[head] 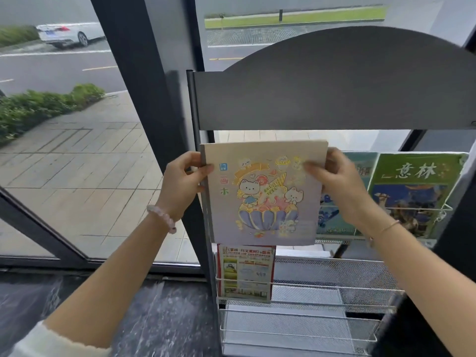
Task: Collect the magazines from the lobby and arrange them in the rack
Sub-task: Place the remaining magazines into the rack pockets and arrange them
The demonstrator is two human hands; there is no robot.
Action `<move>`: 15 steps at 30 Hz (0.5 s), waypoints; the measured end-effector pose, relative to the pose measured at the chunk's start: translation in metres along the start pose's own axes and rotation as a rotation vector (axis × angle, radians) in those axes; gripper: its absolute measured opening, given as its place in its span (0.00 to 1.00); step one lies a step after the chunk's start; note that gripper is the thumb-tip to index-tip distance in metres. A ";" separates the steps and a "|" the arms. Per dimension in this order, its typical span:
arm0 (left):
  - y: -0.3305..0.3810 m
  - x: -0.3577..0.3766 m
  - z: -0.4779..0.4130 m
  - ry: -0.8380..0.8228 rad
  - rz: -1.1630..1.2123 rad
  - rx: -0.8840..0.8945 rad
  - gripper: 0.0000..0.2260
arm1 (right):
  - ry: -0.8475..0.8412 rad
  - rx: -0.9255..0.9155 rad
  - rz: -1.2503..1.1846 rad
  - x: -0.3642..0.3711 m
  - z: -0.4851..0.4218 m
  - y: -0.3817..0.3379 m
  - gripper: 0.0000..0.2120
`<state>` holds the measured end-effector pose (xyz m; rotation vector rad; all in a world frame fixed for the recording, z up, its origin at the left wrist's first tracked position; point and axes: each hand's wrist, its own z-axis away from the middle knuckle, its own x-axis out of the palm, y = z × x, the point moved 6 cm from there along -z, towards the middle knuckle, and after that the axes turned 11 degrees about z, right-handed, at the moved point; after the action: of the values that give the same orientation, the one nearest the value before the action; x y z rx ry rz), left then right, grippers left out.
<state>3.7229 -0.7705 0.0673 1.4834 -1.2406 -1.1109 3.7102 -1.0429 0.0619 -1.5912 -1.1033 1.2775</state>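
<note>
I hold a pale drawing book [262, 194] with cartoon cats on its cover upright in front of the top left slot of the dark metal magazine rack [334, 99]. My left hand [180, 186] grips its left edge and my right hand [337, 181] grips its upper right edge. A green magazine [412, 194] stands in the top right slot, and another magazine [332, 215] beside it is partly hidden behind my right hand. A red-bordered magazine [246, 273] sits in the left slot of the tier below.
Lower mesh shelves [322, 323] of the rack hold nothing visible. The rack stands against a glass wall with a dark window frame [139, 73] on the left. A dark marble floor [154, 318] lies below. Pavement, bushes and a white car are outside.
</note>
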 end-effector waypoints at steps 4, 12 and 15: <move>0.004 0.001 -0.018 -0.019 -0.042 0.072 0.05 | 0.101 -0.239 0.239 -0.013 -0.026 -0.030 0.07; 0.044 0.003 -0.067 0.043 -0.395 0.543 0.18 | 0.251 -0.398 0.571 -0.014 -0.078 -0.057 0.08; 0.030 0.009 -0.075 0.033 -0.505 0.560 0.11 | 0.247 -0.428 0.670 -0.006 -0.083 -0.042 0.07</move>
<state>3.7905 -0.7766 0.1120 2.3240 -1.2458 -1.0904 3.7848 -1.0411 0.1173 -2.5111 -0.7332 1.2424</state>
